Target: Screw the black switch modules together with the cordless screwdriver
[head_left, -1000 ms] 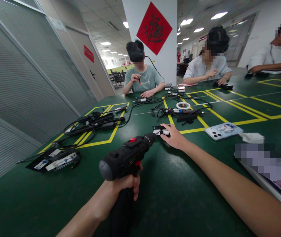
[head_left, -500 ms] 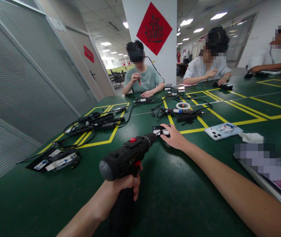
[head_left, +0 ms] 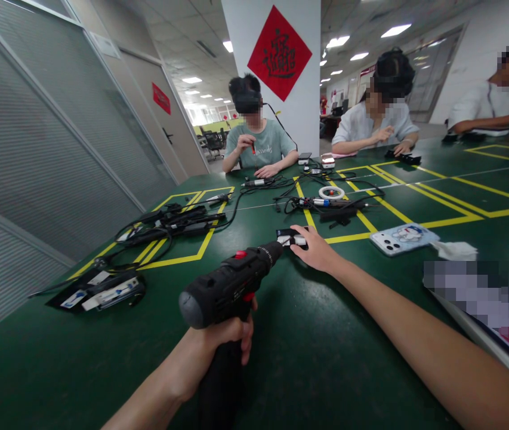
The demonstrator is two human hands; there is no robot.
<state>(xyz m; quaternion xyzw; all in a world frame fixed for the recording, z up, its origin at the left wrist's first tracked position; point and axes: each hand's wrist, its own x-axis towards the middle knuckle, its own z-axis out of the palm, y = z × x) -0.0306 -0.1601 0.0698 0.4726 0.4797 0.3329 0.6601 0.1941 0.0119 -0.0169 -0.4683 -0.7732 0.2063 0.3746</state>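
My left hand (head_left: 222,337) is wrapped round the grip of a black cordless drill (head_left: 230,283) with red buttons. The drill's nose points away from me at a small black and white part (head_left: 290,237) lying on the green table (head_left: 308,346). My right hand (head_left: 314,249) reaches across and its fingers press on that small part, holding it against the table right at the drill's tip.
Black cables and tools (head_left: 171,220) lie in yellow-taped squares at the left, flat packets (head_left: 97,289) nearer me. A phone (head_left: 401,236), crumpled tissue (head_left: 457,248) and a tape roll (head_left: 332,192) lie right. Three other people sit at the far side.
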